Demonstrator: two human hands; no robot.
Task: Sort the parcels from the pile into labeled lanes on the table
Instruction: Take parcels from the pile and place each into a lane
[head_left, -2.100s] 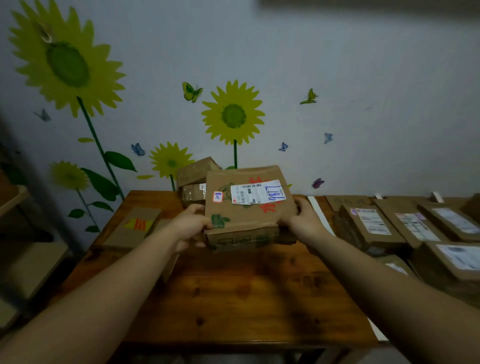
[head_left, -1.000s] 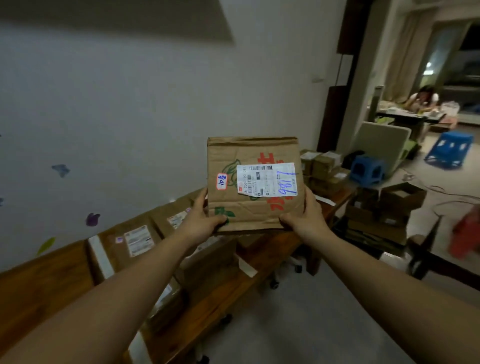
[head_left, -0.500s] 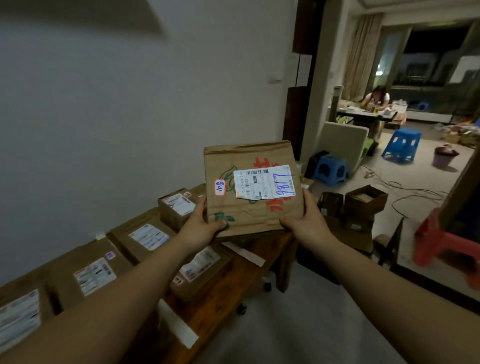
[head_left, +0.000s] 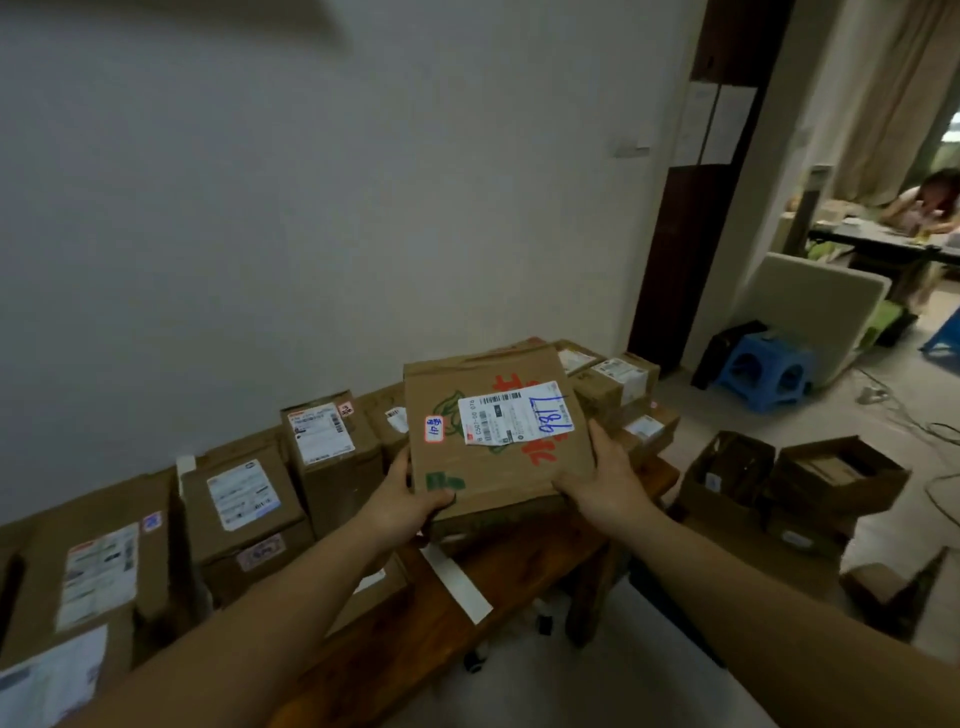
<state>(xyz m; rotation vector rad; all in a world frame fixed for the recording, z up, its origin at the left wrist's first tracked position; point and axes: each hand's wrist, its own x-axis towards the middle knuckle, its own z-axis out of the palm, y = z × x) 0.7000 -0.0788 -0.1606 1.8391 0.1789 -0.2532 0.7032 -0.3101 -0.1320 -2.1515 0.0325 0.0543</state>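
I hold a flat brown cardboard parcel (head_left: 498, 452) with a white shipping label marked "9817" in blue, red and green print and a small red-edged sticker. My left hand (head_left: 410, 501) grips its lower left corner, thumb on top. My right hand (head_left: 602, 478) grips its lower right edge. The parcel hangs tilted just above the right end of the wooden table (head_left: 519, 566). Rows of labelled parcels (head_left: 244, 499) stand along the wall side of the table, and white tape strips (head_left: 457, 582) mark the lanes.
More small parcels (head_left: 618, 379) are stacked at the table's far right end. Open cardboard boxes (head_left: 831, 478) sit on the floor to the right. A blue stool (head_left: 763, 369) and a person at a desk (head_left: 930, 202) are further back.
I have carried the parcel from the pile to the right along the table. In the last half second it dropped lower and tipped flatter over the table's right end.
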